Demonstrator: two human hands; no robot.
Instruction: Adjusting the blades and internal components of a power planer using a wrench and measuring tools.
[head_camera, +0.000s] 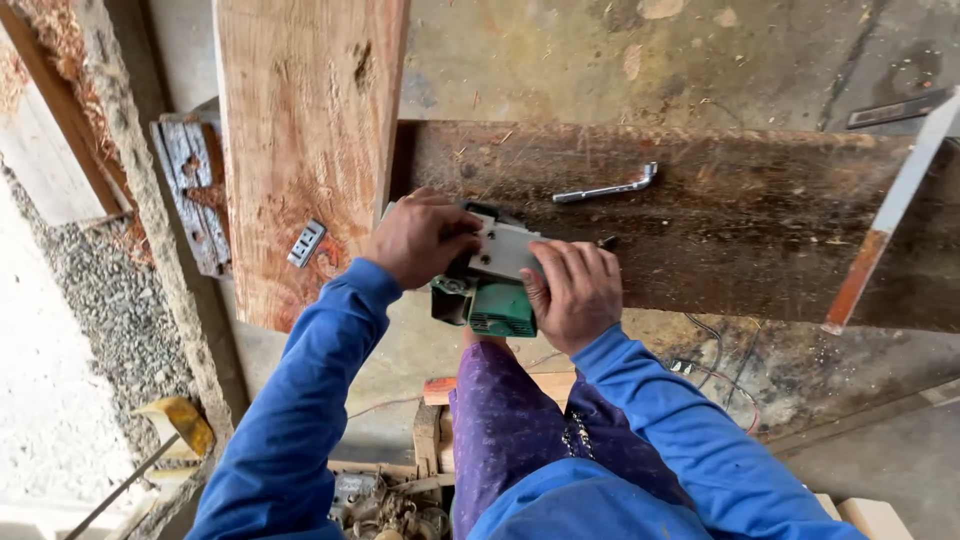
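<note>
Both hands, left (418, 238) and right (572, 292), grasp the green power planer (490, 285) on the dark plank (720, 220).

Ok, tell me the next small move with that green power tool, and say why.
Probably reach the right hand for the bent metal wrench. Both hands grip the green power tool, turned so its grey plate faces up on the dark beam, the left hand steadying it, and the wrench lies just beyond.
</note>
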